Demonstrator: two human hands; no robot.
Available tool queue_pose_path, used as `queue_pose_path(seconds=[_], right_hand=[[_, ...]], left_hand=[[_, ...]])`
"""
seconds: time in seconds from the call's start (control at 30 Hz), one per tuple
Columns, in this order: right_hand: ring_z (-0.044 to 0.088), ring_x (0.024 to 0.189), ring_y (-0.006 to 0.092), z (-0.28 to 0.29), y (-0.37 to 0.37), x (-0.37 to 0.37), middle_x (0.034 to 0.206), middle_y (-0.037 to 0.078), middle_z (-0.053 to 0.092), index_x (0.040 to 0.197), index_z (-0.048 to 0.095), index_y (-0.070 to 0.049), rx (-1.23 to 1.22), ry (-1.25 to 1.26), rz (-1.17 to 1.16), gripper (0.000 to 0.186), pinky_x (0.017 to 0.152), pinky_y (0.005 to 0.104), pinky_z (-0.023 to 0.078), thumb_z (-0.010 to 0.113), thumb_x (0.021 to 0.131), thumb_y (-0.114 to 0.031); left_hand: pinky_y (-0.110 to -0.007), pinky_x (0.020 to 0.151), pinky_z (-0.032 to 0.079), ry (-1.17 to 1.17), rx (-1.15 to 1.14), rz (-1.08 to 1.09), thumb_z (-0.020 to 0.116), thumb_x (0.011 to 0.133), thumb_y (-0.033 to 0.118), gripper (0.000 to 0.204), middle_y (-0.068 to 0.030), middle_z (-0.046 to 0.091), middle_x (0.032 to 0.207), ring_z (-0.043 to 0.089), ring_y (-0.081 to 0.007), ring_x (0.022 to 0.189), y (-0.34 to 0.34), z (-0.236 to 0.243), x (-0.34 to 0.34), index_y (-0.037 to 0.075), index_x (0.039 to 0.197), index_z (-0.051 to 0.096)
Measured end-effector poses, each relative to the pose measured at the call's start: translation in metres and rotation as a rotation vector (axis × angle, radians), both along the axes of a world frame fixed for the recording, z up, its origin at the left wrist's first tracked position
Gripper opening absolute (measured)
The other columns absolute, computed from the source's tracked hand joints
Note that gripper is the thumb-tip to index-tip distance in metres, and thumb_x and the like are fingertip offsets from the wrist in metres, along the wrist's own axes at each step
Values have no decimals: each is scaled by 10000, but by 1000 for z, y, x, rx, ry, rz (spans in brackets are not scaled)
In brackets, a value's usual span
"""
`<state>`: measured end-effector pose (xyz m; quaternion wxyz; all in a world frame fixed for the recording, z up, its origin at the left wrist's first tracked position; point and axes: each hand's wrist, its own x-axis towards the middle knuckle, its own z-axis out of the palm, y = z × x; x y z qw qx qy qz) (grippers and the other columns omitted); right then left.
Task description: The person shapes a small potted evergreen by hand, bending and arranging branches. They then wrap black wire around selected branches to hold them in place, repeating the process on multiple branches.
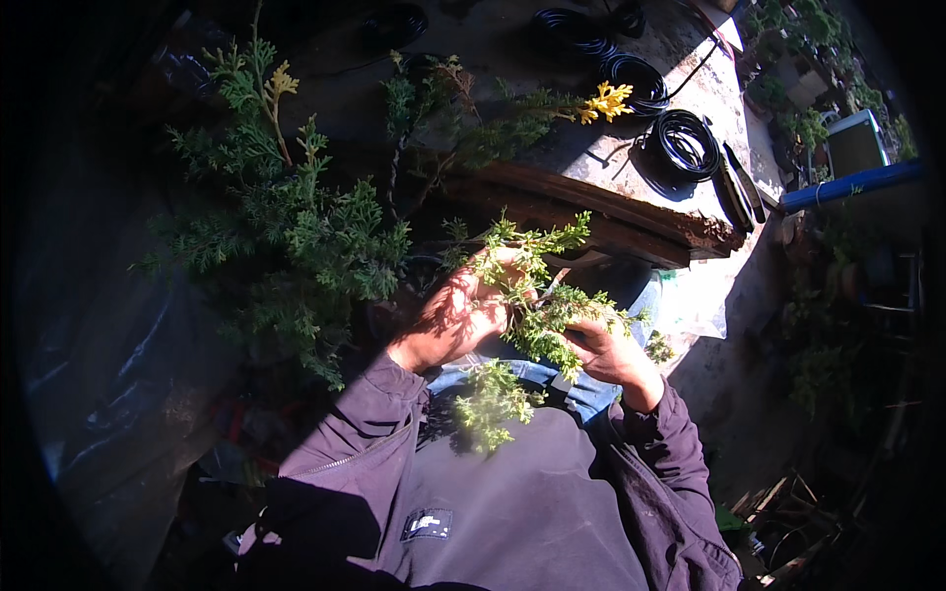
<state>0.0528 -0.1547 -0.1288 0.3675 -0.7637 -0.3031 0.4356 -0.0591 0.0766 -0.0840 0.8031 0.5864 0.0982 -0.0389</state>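
My left hand [456, 313] is closed on a leafy juniper branch [537, 312] in front of my lap, with its fingertips partly hidden by the bright green sprays. To the right, my right hand [609, 353] has its fingers curled on the same foliage, their tips partly covered by leaves. A lighter sprig [493, 404] lies lower, over my dark jacket. At the left stands a larger leafy juniper [335, 236], with some yellow tips high up.
A worn wooden-edged bench [611, 212] carries several coils of black wire [687, 143] and a dark long-handled tool [744, 187]. A blue pipe [852, 185] runs at the right. Clear plastic [690, 305] lies below the bench; dark sheeting [128, 374] is at the left.
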Motion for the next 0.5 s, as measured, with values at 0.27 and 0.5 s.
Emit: queue_pose_path(seconds=[0.27, 0.5], right_hand=[[583, 646, 207, 9, 17, 14, 761, 105, 635, 975, 673, -4, 320, 51, 74, 142, 614, 323, 469, 620, 917, -123], [658, 770, 280, -11, 38, 6, 852, 102, 664, 990, 693, -21, 645, -378, -40, 221, 714, 340, 522, 717, 776, -73]], left_hand=[[-306, 857, 532, 17, 186, 16, 713, 906, 48, 418, -61, 635, 1156, 629, -142, 1032, -6, 9, 7, 49, 1293, 554], [-286, 913, 540, 12, 199, -53, 670, 922, -42, 287, -67, 622, 1105, 633, -143, 1057, -1, 19, 10, 27, 1173, 550]])
